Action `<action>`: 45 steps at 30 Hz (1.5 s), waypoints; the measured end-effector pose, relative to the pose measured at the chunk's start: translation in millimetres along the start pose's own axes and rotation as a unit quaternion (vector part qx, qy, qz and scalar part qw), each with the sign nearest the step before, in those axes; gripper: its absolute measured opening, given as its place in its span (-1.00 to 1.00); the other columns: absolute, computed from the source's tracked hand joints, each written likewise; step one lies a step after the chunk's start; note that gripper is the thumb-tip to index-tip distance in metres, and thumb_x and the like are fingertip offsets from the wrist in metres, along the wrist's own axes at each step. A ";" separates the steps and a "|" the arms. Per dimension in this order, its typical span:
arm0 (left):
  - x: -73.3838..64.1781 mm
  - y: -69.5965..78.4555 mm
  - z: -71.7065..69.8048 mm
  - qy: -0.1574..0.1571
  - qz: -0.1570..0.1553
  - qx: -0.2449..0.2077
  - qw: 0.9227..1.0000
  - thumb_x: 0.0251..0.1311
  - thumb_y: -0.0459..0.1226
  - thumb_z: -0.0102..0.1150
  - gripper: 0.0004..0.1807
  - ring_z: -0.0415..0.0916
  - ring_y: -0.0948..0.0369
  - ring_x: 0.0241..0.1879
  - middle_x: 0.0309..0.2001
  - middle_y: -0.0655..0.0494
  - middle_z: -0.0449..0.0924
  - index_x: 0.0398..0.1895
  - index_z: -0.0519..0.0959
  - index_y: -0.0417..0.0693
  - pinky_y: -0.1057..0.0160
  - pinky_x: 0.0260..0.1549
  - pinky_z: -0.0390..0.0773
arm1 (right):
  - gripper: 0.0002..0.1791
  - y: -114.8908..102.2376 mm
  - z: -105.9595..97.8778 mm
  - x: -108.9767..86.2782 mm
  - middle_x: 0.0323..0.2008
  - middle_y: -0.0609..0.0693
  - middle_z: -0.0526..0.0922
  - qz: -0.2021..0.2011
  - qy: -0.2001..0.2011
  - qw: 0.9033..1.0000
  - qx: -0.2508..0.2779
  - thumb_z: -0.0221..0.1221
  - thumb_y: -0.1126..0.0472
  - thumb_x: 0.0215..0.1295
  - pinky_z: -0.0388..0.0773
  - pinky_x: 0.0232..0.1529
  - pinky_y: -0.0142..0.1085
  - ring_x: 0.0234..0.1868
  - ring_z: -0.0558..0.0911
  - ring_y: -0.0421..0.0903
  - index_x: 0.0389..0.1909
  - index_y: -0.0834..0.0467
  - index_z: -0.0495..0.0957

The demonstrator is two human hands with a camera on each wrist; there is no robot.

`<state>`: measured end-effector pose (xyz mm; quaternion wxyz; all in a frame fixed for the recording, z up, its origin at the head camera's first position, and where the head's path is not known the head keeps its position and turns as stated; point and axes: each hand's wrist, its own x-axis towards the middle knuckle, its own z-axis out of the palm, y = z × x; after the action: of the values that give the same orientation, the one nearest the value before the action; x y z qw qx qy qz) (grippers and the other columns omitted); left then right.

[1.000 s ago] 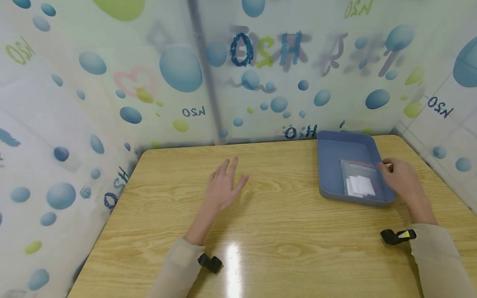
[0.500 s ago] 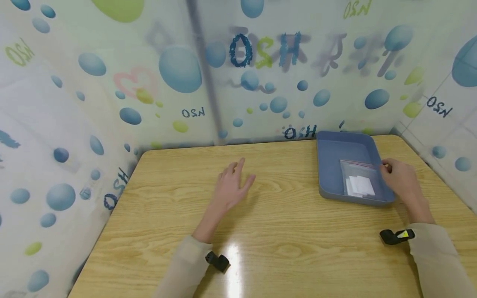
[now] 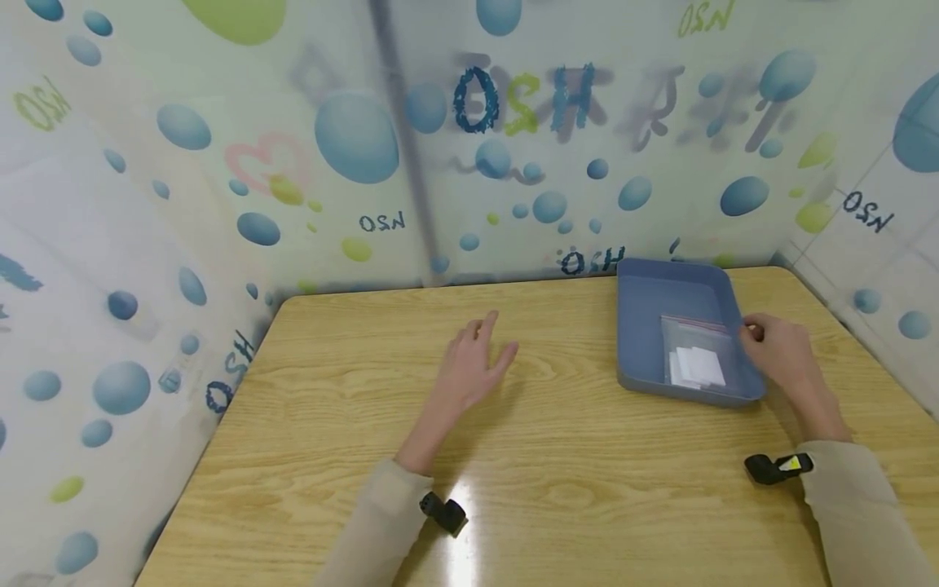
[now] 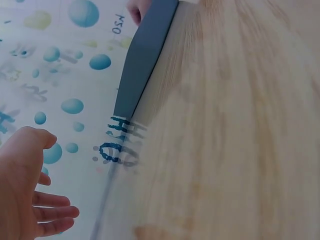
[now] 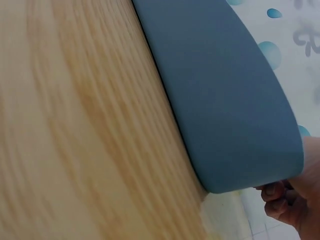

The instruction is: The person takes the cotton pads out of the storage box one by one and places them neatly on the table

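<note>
A blue-grey rectangular tray (image 3: 641, 326) sits on the wooden table at the right. In it lies a clear zip bag (image 3: 676, 333) with red lines along its top and several white flat pieces (image 3: 704, 367) inside. My right hand (image 3: 785, 350) grips the tray's right rim with curled fingers. In the right wrist view the fingers (image 5: 281, 202) bend against the outside of the tray wall; the thumb is hidden there. Left of the tray, my left hand (image 3: 469, 367) hovers over the table with fingers spread and loosely extended, touching nothing.
The wooden table (image 3: 557, 473) meets a patterned backdrop (image 3: 440, 187) at its far edge, and side panels stand left and right. The tray's far edge is close to the backdrop. A small black camera sits on each wrist.
My left hand has moved steadily to the right, toward the tray. In the last half second the tray has slid slightly left, with my right hand moving along at its rim.
</note>
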<state>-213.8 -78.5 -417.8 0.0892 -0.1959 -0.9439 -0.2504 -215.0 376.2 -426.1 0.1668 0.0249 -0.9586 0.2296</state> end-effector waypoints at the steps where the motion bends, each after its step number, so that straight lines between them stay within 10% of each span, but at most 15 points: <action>1: 0.6 1.4 0.8 -0.001 0.001 -0.004 1.000 0.52 0.13 -0.14 -0.26 0.39 -0.21 0.27 0.33 -0.31 0.36 0.55 0.14 -0.13 -0.18 0.27 0.34 | -0.72 -1.0 0.5 -0.2 -0.57 0.17 0.55 -0.003 0.003 1.000 0.000 0.09 0.37 0.37 0.37 -0.53 -0.17 -0.58 0.42 -0.02 -0.12 0.58 0.54; 45: 29.0 72.0 34.0 -0.036 0.029 -0.140 0.989 0.50 -0.10 0.06 -0.49 0.58 0.15 -0.12 0.02 -0.08 0.55 0.35 0.41 -0.22 0.32 -0.19 0.58 | -0.66 -34.4 14.4 2.4 -0.57 0.04 0.58 -0.018 -0.044 0.998 0.045 0.12 0.28 0.42 0.30 -0.59 -0.32 -0.65 0.37 -0.18 -0.10 0.56 0.58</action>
<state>-212.7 5.7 -407.8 0.0336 -0.2425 -0.8962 -0.3700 -217.4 339.1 -422.5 0.1274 0.0592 -0.9531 0.2681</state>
